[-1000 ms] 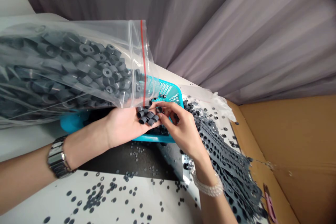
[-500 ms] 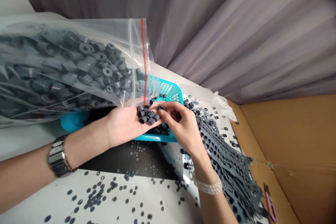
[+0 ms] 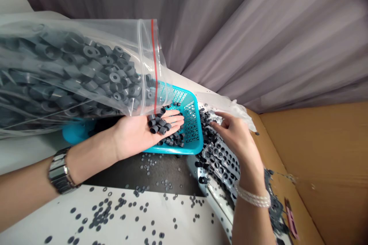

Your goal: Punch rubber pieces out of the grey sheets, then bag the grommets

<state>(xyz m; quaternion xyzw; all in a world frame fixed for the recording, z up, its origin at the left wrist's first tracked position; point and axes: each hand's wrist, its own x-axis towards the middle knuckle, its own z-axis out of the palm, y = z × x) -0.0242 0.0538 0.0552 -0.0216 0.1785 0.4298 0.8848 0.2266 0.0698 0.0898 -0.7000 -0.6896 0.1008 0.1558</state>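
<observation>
My left hand (image 3: 132,134) is palm up with its fingers stretched out, and it holds several small dark grey rubber rings (image 3: 158,123) on the palm and finger bases. It is over the near side of a turquoise perforated basket (image 3: 200,138), where more rings (image 3: 174,139) lie. My right hand (image 3: 237,134) is right of the basket, above a heap of dark scraps (image 3: 208,128). Its thumb and index finger point left with a gap between their tips. A dark bit shows by the thumb tip; whether it touches is unclear. The lower fingers are curled.
A clear zip bag (image 3: 115,26) with a red stripe, full of grey rings (image 3: 92,51), fills the left side. Perforated dark sheets (image 3: 221,157) lie at right. Small discs (image 3: 100,214) are scattered on the white surface. A pink-handled cutter (image 3: 291,220) lies by the cardboard (image 3: 322,153).
My right hand has moved right, from the rings in my left palm to the scrap heap, and its pinch has loosened. My left hand keeps holding the rings.
</observation>
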